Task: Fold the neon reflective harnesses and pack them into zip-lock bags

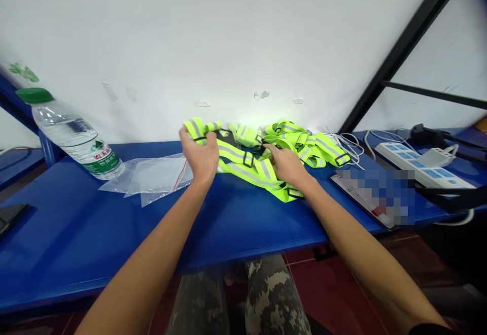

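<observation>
A neon yellow reflective strap harness (247, 167) with grey stripes and black buckles lies spread between my hands on the blue table. My left hand (200, 155) is closed around a looped strap at its left end, lifting it a little. At the right part of the harness my right hand (285, 162) has its fingers closed on a strap near a black buckle; the fingertips are partly hidden. More straps of the same kind (310, 144) lie heaped just behind and to the right of that hand, against the wall.
Clear zip bags (152, 177) lie to the left beside a green-capped water bottle (79, 137). On the right are a phone (361, 198), white cables (352, 147) and a white power strip (422, 165). A dark flat object (13, 218) rests at the far left of the blue table (243, 228).
</observation>
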A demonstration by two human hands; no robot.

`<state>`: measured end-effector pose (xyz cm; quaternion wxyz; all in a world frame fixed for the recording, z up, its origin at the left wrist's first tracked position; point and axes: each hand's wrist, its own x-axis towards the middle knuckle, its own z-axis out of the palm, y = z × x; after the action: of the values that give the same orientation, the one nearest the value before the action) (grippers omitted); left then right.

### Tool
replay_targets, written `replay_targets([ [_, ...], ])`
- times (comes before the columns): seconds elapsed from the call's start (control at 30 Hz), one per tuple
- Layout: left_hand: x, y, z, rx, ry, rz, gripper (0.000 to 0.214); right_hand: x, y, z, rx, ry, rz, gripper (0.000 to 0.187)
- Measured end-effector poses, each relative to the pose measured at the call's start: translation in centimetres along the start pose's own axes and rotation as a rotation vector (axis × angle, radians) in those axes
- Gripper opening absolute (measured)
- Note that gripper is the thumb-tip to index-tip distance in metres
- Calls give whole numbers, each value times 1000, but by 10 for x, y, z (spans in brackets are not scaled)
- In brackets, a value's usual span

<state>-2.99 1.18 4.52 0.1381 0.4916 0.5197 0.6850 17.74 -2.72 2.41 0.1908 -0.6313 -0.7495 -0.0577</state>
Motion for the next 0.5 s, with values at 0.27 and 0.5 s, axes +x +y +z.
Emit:
replay_targets([
  [0.27,-12,9,0,57,-119,189,59,14,54,-12,194,566,268,59],
  [0.5,-45,-9,15,385,-697,249,57,23,85,8,-5,212,295,41],
])
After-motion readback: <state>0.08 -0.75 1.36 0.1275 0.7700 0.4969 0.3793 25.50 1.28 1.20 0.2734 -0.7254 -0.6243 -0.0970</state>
